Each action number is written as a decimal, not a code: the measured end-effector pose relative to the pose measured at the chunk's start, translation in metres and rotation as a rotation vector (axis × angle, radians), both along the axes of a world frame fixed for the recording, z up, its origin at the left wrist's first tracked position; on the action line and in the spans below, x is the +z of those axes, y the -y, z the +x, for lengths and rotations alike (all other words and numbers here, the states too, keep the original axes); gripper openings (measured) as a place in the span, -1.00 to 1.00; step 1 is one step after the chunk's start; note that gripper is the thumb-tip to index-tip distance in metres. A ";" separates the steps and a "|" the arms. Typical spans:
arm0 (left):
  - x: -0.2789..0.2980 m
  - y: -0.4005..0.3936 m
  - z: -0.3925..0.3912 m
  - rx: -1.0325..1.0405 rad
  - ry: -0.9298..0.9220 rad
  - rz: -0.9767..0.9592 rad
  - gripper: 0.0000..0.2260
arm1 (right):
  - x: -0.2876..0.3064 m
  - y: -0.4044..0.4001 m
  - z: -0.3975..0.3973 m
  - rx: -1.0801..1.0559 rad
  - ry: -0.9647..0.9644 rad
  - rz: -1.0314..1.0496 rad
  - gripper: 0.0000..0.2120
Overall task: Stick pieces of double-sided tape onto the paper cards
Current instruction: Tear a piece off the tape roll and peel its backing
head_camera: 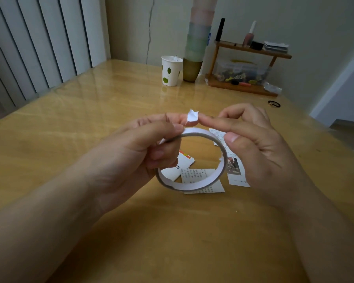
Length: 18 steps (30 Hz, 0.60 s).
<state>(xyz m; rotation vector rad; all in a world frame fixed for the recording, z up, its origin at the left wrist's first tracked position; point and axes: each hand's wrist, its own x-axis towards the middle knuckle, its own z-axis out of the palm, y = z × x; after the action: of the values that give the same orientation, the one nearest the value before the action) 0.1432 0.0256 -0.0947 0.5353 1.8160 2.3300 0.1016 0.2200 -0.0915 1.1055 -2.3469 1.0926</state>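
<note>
Double-sided tape roll [192, 160], white, a thin ring with a wide open centre, held up above the wooden table [70, 139] between our two hands; we see its outer face white and its inner rim greyish, and the paper cards [200, 180] show through the hole. One small torn piece of tape [192, 115], white and slightly crumpled, stands up from the top of the roll, between the fingertips of both hands. Our left hand [143, 152] grips the roll on its left side, thumb lying over the top edge and fingers curled through and under the ring, clamped on it. Our right hand [260, 148] is raised to the right of the roll, its forefinger stretched leftwards so that the tip touches the small piece of tape; the thumb is lifted clear and the remaining fingers are loosely bent, holding nothing that we can make out. Both forearms come in from the lower corners, bare. Paper cards, several, printed with small text and one with a picture, lie on the table just beneath and to the right of the roll, overlapping in part. Further items at the far end of the table: one white paper cup [171, 70] with green leaf print, one tall stack of cups [197, 41] beside it, one small wooden shelf [251, 52] with bottles and a clear box.
</note>
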 end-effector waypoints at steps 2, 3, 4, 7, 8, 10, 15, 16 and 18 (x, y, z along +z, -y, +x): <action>0.000 0.000 0.000 0.030 0.020 0.020 -0.74 | -0.001 -0.001 -0.001 -0.040 -0.016 0.017 -0.65; 0.000 0.001 0.000 0.049 0.033 0.046 -0.79 | -0.002 -0.001 -0.001 -0.075 -0.023 0.040 -0.63; 0.000 0.001 0.000 0.065 0.040 0.066 -0.81 | -0.003 -0.001 -0.002 -0.111 -0.026 0.057 -0.61; 0.001 0.003 0.000 0.097 0.040 0.061 -0.77 | -0.003 0.001 -0.002 -0.180 -0.034 -0.011 -0.70; 0.001 0.002 0.000 0.099 0.041 0.044 -0.75 | -0.002 0.001 -0.001 -0.201 -0.067 -0.053 -0.75; 0.001 0.001 0.002 0.087 0.049 0.005 -0.71 | 0.001 0.003 0.002 -0.239 -0.157 -0.126 -0.82; -0.001 -0.002 0.004 0.034 0.066 -0.036 -0.68 | 0.006 0.005 0.009 -0.261 -0.293 -0.127 -0.94; -0.002 -0.002 0.004 0.026 0.066 -0.044 -0.67 | 0.006 0.006 0.009 -0.263 -0.302 -0.108 -0.92; -0.003 -0.002 0.003 0.004 0.061 -0.058 -0.64 | 0.005 0.006 0.009 -0.272 -0.314 -0.078 -0.90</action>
<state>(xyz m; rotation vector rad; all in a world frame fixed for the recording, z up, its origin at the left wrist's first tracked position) 0.1463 0.0272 -0.0973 0.4477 1.8527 2.2622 0.1111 0.2138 -0.0868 0.8304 -2.1110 0.8373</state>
